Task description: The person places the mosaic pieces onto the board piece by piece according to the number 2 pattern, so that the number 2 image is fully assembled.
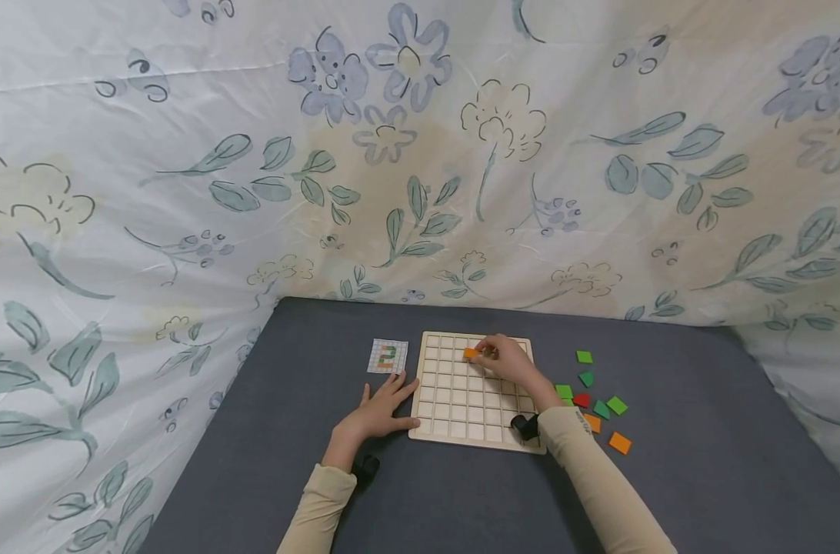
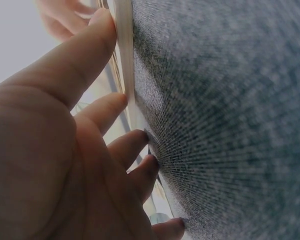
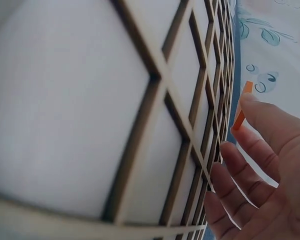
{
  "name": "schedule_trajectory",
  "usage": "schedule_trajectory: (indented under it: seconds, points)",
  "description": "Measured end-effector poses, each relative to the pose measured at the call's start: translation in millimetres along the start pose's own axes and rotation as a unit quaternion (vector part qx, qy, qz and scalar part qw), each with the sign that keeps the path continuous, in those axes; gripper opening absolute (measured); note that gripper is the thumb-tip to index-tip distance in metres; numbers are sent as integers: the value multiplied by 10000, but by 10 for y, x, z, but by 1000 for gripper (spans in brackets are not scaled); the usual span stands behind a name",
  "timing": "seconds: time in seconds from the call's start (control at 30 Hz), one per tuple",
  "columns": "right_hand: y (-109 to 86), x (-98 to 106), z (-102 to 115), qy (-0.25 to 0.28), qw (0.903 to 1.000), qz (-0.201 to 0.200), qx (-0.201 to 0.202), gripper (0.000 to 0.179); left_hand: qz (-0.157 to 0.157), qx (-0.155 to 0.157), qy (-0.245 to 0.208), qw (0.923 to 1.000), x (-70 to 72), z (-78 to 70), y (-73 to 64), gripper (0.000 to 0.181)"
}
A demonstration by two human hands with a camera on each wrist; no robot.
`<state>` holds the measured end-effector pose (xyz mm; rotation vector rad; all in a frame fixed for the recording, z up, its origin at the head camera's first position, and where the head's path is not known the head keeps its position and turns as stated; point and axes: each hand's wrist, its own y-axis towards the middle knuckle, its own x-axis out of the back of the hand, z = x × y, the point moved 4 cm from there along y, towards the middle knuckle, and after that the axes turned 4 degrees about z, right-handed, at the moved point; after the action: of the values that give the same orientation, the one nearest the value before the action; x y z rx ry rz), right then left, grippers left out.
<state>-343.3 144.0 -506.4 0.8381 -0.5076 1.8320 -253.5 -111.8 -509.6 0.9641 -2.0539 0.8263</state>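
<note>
A square wooden grid board (image 1: 448, 388) with raised dividers lies flat on the dark table. Over its far part, my right hand (image 1: 506, 362) pinches a thin orange tile (image 1: 471, 353) between thumb and index finger. In the right wrist view that tile (image 3: 244, 102) is tilted on edge, and the other fingers are loosely bent. My left hand (image 1: 375, 412) is spread at the board's left side. The left wrist view has its thumb and index finger touching the wooden edge (image 2: 125, 55), while the remaining fingertips reach down to the cloth.
A small grid card (image 1: 370, 365) with a coloured pattern lies left of the board. Scattered at the right are light green (image 1: 584, 357), dark green (image 1: 586, 378), red (image 1: 581, 400) and orange tiles (image 1: 620, 442). A floral curtain (image 1: 420, 169) hangs behind the table.
</note>
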Motion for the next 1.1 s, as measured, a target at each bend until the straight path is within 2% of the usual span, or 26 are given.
schedule_trajectory:
  seconds: [0.53,0.67,0.87,1.1]
  points:
    - [106,-107,105,-106,9998,-94,-112,22,29,-49,-10,10000,-4,0,-17,73]
    - [114,-118,129,-199,9995,-61,-241,22,43,-40,-44,10000,-18,-2,-12,73]
    - [111,-118,132,-375,9987,-44,-342,23,67,-35,52,10000,-23,-14,-7,74]
    - [118,-107,110,-349,9988,-67,-325,24,55,-26,56,10000,-12,-20,5,73]
